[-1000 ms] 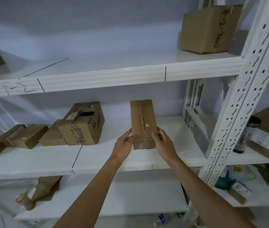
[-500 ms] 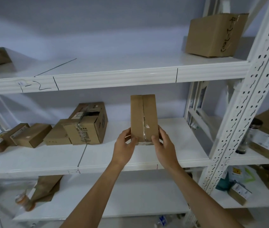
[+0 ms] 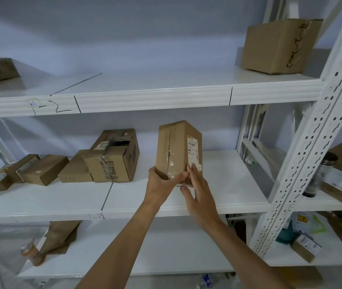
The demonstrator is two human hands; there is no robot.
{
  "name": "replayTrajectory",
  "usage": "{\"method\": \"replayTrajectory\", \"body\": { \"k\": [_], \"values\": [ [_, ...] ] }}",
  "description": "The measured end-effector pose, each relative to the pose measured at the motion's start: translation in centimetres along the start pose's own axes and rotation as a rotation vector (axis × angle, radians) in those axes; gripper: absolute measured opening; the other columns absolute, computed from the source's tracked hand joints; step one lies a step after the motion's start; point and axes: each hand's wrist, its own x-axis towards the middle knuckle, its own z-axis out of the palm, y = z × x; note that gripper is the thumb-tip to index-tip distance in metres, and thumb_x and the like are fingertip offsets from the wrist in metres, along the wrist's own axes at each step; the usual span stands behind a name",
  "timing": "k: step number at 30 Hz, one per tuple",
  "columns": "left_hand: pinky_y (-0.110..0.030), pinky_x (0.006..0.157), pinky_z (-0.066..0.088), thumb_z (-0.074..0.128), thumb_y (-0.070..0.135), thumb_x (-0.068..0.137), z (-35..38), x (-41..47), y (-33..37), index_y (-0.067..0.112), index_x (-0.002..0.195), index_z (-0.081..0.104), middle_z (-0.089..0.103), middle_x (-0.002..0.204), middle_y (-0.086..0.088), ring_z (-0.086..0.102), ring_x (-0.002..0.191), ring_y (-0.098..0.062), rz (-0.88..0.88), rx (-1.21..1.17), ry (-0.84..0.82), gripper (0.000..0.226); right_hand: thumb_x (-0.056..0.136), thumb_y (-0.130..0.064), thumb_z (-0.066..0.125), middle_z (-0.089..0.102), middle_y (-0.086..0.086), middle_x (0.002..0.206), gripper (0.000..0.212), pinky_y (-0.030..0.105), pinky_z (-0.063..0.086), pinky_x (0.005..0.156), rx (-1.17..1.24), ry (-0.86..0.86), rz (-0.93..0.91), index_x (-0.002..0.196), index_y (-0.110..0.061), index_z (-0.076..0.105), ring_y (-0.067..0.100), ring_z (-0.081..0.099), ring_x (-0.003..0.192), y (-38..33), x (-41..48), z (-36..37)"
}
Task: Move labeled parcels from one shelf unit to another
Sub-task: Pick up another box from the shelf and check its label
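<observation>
A tall cardboard parcel stood on end above the middle shelf of the white shelf unit, near that shelf's front edge and toward its right end. Whether its base touched the shelf could not be told — the hands hid it. Its taped seam faced the camera, and a white shipping label showed on its right side.

The left hand was curled around the parcel's lower left corner, thumb across the taped front. The right hand lay flat against the lower right side with fingers extended, thumb under the bottom edge — pressing rather than wrapping.

To the left on the same shelf sat a torn-open box with 1 flatter box touching its left side, and smaller boxes toward the left end. On the upper shelf, at its right end, sat 1 larger box with handwriting on its side.
</observation>
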Motion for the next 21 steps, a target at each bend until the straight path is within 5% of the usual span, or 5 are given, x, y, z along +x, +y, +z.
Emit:
{"method": "replayTrajectory", "body": {
  "k": [2, 5, 10, 15, 21],
  "values": [
    [-0.01, 0.067, 0.057, 0.096, 0.044, 0.064, -0.2, 0.3, -0.4, 0.022, 0.113, 0.057, 0.068, 0.106, 0.001, 0.069, 0.089, -0.008, -0.01, -0.009, 0.032, 0.066, 0.099, -0.043, 0.046, 0.016, -0.015, 0.169, 0.064, 0.044, 0.032, 0.122, -0.02, -0.07, 0.014, 0.149, -0.058, 0.009, 0.011, 0.026, 0.153, -0.2, -0.1, -0.1],
    [-0.032, 0.085, 0.064, 0.093, 0.071, 0.037, -0.2, 0.9, -1.7, 0.018, 0.129, 0.053, 0.062, 0.122, -0.004, 0.07, 0.104, -0.016, -0.026, 0.033, 0.081, 0.114, 0.102, -0.033, 0.05, 0.018, -0.014, 0.169, 0.069, 0.041, 0.032, 0.122, -0.016, -0.124, 0.016, 0.149, -0.059, 0.007, 0.009, 0.028, 0.151, -0.1, -0.1, -0.1],
    [-0.037, 0.089, 0.063, 0.088, 0.079, 0.025, -0.7, 1.8, -2.4, 0.019, 0.131, 0.056, 0.064, 0.123, -0.005, 0.069, 0.107, -0.017, -0.051, -0.026, 0.087, 0.125, 0.101, -0.035, 0.052, 0.025, -0.016, 0.166, 0.07, 0.037, 0.034, 0.119, 0.001, -0.177, 0.035, 0.159, -0.048, 0.016, 0.005, 0.034, 0.147, 0.4, 0.2, -0.5],
    [-0.039, 0.096, 0.058, 0.086, 0.041, 0.071, -1.5, 0.0, -0.8, 0.011, 0.13, 0.05, 0.066, 0.115, -0.007, 0.066, 0.104, -0.018, -0.19, -0.28, 0.046, 0.075, 0.103, -0.026, 0.05, 0.042, -0.01, 0.158, 0.059, 0.029, 0.038, 0.113, 0.106, 0.041, 0.138, 0.157, -0.037, 0.03, 0.01, 0.043, 0.142, 0.5, 1.3, -1.2],
    [-0.05, 0.106, 0.053, 0.07, 0.036, 0.092, -2.8, -0.2, -1.1, 0.014, 0.134, 0.056, 0.067, 0.127, -0.015, 0.063, 0.122, -0.03, -0.217, -0.512, -0.099, 0.049, 0.105, -0.043, 0.044, 0.039, -0.009, 0.161, 0.058, 0.029, 0.034, 0.113, 0.27, 0.073, 0.32, 0.16, -0.029, 0.03, 0.014, 0.04, 0.146, 1.0, 2.5, -2.5]
  ]
}}
